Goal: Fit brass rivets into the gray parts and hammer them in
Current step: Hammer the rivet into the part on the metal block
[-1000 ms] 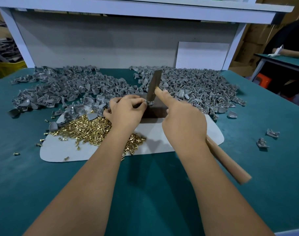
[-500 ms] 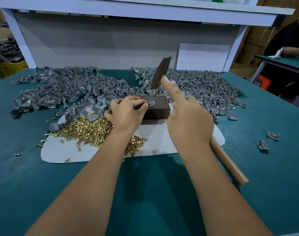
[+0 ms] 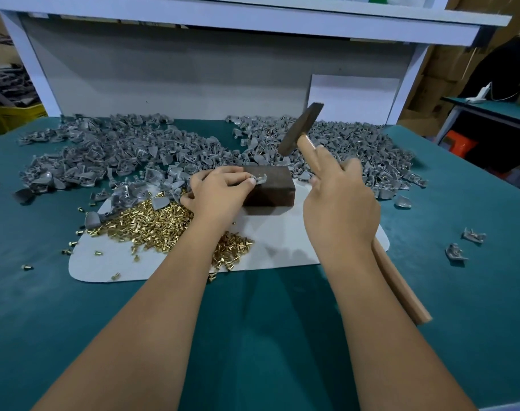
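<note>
My left hand (image 3: 220, 191) pinches gray part (image 3: 260, 179) on block (image 3: 270, 185), just past fingertips. My right hand (image 3: 339, 203) grips hammer (image 3: 300, 129), raised above. Strike square, short (fingertips close!).

**Hammer raised over part on block**

The left hand (image 3: 220, 191) pinches a gray part (image 3: 260, 178) on top of a dark block (image 3: 272, 188). The right hand (image 3: 340, 203) grips a hammer (image 3: 301, 129) by its wooden handle, forefinger stretched along it, head lifted above the block's far right corner. The block sits on a white mat (image 3: 282, 244) on the green bench (image 3: 282, 336). Brass rivets (image 3: 155, 223) lie heaped on the mat under the left forearm; gray parts (image 3: 119, 149) are piled behind.
</note>
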### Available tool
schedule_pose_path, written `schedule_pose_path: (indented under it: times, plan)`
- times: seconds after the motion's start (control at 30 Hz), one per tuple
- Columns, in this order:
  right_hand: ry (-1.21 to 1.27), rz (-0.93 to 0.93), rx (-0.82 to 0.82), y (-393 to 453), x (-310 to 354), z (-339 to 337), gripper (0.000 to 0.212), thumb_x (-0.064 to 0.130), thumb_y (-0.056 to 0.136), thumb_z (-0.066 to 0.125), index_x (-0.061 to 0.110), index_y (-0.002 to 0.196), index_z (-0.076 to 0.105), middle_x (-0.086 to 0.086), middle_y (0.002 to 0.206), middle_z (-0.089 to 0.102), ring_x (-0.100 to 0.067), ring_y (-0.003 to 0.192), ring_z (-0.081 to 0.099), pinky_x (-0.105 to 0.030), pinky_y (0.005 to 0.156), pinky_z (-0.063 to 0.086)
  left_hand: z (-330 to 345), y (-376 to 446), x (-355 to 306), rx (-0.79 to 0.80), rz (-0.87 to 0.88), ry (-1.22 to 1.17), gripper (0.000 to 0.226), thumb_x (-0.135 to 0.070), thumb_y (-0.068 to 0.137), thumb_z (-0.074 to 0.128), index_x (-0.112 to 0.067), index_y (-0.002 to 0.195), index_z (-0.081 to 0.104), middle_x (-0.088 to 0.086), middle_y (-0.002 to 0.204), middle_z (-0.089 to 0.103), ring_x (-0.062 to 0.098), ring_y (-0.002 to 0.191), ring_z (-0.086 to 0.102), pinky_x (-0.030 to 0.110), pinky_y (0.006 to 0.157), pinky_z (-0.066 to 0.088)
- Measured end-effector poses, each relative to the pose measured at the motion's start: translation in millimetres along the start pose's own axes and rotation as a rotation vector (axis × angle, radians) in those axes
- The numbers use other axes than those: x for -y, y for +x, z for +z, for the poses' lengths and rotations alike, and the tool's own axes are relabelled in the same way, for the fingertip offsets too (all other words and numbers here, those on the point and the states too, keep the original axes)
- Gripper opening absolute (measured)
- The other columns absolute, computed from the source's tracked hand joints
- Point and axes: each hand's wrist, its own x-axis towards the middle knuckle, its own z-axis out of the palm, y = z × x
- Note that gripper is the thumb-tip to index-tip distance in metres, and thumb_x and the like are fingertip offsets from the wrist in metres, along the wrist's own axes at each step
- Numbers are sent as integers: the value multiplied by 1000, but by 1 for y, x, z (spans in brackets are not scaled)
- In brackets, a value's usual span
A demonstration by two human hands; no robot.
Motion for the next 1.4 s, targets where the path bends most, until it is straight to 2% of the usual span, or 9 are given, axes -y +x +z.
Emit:
schedule_pose_path:
  times: [0.13,0.37,0.67,0.77,0.9,1.0,1.27,1.33,1.4]
  plan:
    - [11,37,9,3,-4,0,49,12,92,53,31,135,41,-6,105,47,-22,60,43,-31,54,31,0,-1,-2,-14,-54,-31,14,-40,90,68,-34,100,76,-28,124,58,14,137,21,46,114,9]
    - [-11,34,16,3,-6,6,55,13,92,53,28,141,35,-9,114,51,-23,64,44,-32,56,31,1,1,-3,-17,-136,-77,14,-42,86,71,-34,95,78,-26,132,54,14,137,21,46,113,7]
    - [-18,30,82,3,-8,9,54,13,91,53,25,140,33,-9,115,50,-30,76,56,-33,60,31,0,-1,-5,-38,-122,-125,11,-39,85,74,-41,74,71,-32,114,62,12,135,26,44,110,12]
    - [-29,31,81,3,-8,11,53,13,91,53,25,139,33,-9,114,50,-28,74,50,-33,59,30,-1,-1,-5,-26,-104,-116,9,-39,85,73,-42,77,71,-32,111,60,13,135,30,47,113,12]
    - [-54,45,99,4,-11,13,54,12,90,53,26,140,34,-10,115,51,-33,86,59,-34,61,30,-1,-3,-3,-22,-62,1,9,-46,88,69,-42,94,74,-31,116,58,15,133,25,47,110,16]
    - [-59,48,106,6,-14,15,53,12,90,53,25,138,36,-10,114,52,-33,87,59,-33,61,29,0,-3,-2,-16,-41,-25,4,-44,88,69,-46,91,71,-30,114,57,18,131,25,50,112,24]
    - [-124,97,120,8,-17,20,47,10,88,53,22,132,40,-12,112,55,-35,89,60,-34,60,29,0,-2,-1,-13,-34,-4,10,-48,87,68,-41,92,75,-31,120,58,15,132,25,48,108,15]
    - [-121,123,148,10,-21,22,36,10,88,52,18,123,46,-13,108,58,-34,87,59,-33,59,28,1,-2,-2,-5,-52,-50,6,-44,86,71,-41,83,74,-31,116,59,15,133,27,51,110,18]
    - [-110,119,177,11,-25,24,21,12,90,49,16,111,50,-13,103,61,-34,88,58,-31,59,28,-1,-4,-2,29,-65,-176,18,-36,85,74,-40,67,73,-30,112,59,20,134,32,52,107,36]
